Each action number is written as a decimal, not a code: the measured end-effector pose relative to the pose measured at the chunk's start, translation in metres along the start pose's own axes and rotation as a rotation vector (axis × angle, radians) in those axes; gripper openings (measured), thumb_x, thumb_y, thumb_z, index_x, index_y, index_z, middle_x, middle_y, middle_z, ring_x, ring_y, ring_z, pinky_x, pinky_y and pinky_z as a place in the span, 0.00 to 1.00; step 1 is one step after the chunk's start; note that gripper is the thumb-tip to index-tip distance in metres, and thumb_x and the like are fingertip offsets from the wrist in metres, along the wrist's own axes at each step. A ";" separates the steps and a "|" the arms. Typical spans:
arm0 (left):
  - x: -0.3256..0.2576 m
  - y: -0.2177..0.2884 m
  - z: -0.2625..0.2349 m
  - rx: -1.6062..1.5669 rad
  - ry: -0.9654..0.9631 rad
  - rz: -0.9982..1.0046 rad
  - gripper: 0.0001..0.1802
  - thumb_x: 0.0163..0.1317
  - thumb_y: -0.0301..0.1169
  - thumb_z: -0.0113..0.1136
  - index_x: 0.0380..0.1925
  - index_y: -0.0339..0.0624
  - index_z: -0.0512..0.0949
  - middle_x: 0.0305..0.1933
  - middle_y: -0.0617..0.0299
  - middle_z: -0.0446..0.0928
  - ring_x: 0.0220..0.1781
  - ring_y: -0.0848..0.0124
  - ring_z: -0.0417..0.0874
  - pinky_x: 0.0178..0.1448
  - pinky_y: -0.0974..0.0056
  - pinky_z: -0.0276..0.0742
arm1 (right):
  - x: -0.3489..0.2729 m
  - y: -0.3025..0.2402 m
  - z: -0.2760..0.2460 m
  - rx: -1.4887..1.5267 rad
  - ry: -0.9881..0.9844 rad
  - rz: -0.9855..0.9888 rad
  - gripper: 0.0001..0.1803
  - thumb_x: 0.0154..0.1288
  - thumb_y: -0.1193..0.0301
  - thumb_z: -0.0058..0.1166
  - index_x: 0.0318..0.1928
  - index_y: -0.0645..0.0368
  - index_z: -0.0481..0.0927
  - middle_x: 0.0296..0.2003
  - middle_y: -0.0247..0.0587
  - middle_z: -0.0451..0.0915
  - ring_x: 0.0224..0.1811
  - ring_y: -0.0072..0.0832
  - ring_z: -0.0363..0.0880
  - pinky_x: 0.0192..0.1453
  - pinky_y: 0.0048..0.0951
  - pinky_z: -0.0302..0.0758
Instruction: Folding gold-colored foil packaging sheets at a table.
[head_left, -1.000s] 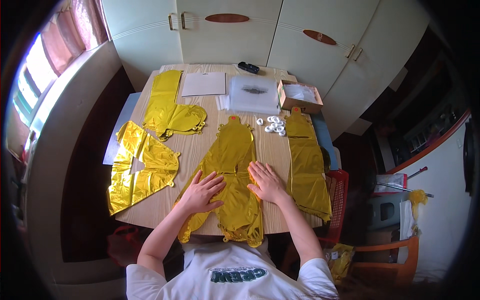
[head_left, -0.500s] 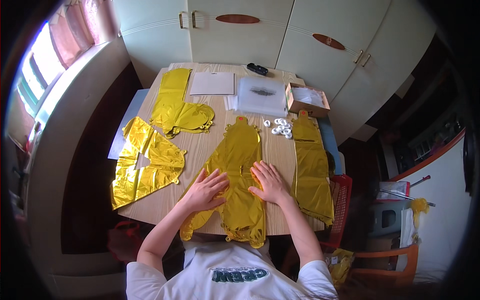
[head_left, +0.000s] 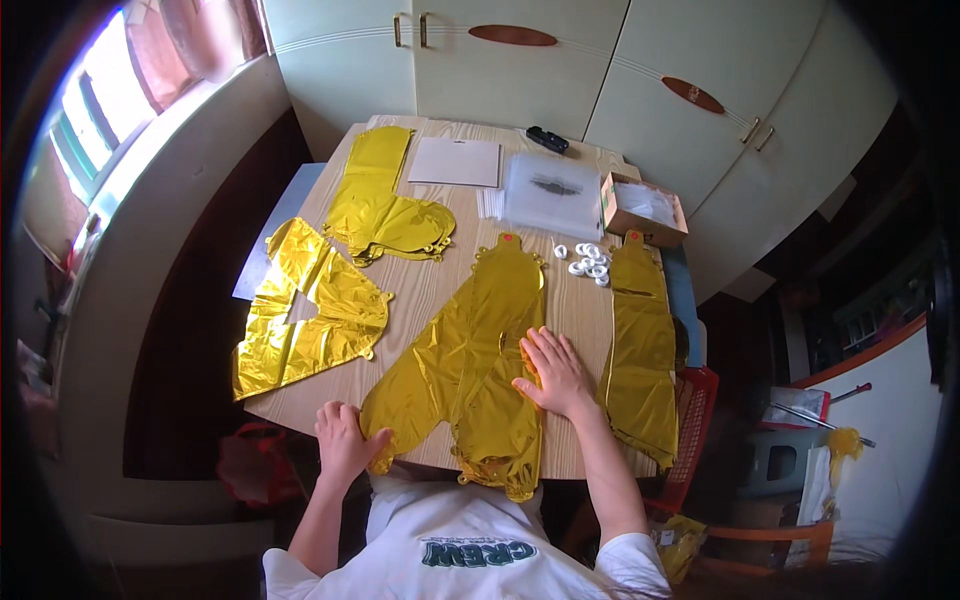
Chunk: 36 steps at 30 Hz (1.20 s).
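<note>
A flat gold foil balloon [head_left: 470, 350] lies spread in front of me, its lower end reaching over the table's near edge. My right hand [head_left: 555, 375] rests on its right side, palm down with fingers stretched. Beside the balloon's lower left corner is my left hand [head_left: 345, 442]; its fingers bend on the table near the edge. The left thumb stands apart from them and touches or overlaps the foil's corner. Neither hand grips anything visible. A folded, shinier gold foil balloon [head_left: 340, 325] lies to the left, and another long gold balloon [head_left: 640, 350] to the right.
Stacked gold foil balloons [head_left: 375, 205] lie at the far left. Behind are a pale card [head_left: 455, 162], clear plastic bags [head_left: 550, 205], a black object [head_left: 547, 140] and a cardboard box [head_left: 640, 222] holding white material. White ribbon rolls [head_left: 590, 262] sit nearby; a red chair [head_left: 695, 425] stands right.
My left hand has left the middle of the balloon and moved left and nearer, to its lower left corner. My right hand stays flat on the foil. The whole view has shifted slightly.
</note>
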<state>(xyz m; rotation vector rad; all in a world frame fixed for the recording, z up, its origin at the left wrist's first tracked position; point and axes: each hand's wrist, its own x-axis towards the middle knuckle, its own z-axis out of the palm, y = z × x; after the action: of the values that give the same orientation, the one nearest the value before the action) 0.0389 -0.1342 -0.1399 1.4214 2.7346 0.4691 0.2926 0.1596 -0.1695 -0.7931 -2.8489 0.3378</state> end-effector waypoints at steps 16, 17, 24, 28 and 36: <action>0.028 0.122 -0.022 -0.806 -0.186 0.400 0.13 0.56 0.30 0.67 0.36 0.33 0.77 0.38 0.52 0.72 0.43 0.58 0.75 0.46 0.60 0.71 | -0.002 0.017 0.016 0.191 0.319 -0.063 0.35 0.68 0.44 0.50 0.65 0.54 0.70 0.66 0.45 0.68 0.73 0.41 0.60 0.77 0.45 0.52; 0.032 0.132 -0.010 -0.687 -0.126 0.479 0.13 0.55 0.32 0.67 0.33 0.34 0.77 0.36 0.51 0.72 0.41 0.55 0.75 0.46 0.57 0.72 | -0.002 0.015 0.013 0.263 0.298 -0.027 0.33 0.68 0.44 0.50 0.63 0.54 0.72 0.62 0.44 0.72 0.70 0.41 0.63 0.75 0.46 0.54; 0.034 0.168 0.038 -0.362 -0.109 0.658 0.13 0.56 0.41 0.63 0.25 0.44 0.79 0.33 0.56 0.73 0.40 0.58 0.75 0.44 0.54 0.70 | 0.003 -0.032 -0.013 0.725 0.228 0.037 0.20 0.64 0.64 0.60 0.54 0.56 0.75 0.25 0.37 0.82 0.27 0.34 0.81 0.38 0.36 0.77; 0.034 0.165 0.038 -0.370 -0.145 0.657 0.14 0.56 0.43 0.65 0.29 0.45 0.79 0.36 0.57 0.74 0.43 0.58 0.76 0.48 0.55 0.71 | 0.001 -0.034 -0.010 0.611 0.125 0.110 0.19 0.61 0.68 0.61 0.53 0.50 0.76 0.27 0.30 0.81 0.30 0.29 0.80 0.44 0.35 0.72; 0.108 0.111 0.042 -0.171 0.021 0.625 0.30 0.66 0.46 0.55 0.62 0.41 0.69 0.67 0.51 0.69 0.71 0.53 0.66 0.71 0.48 0.61 | -0.007 -0.027 0.007 0.332 0.276 -0.033 0.12 0.57 0.69 0.57 0.43 0.46 0.82 0.26 0.27 0.80 0.34 0.28 0.79 0.45 0.33 0.67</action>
<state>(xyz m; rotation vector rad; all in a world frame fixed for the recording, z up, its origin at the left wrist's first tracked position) 0.0707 0.0224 -0.1368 2.2039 2.1404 0.7080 0.2838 0.1324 -0.1704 -0.6663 -2.4582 0.6237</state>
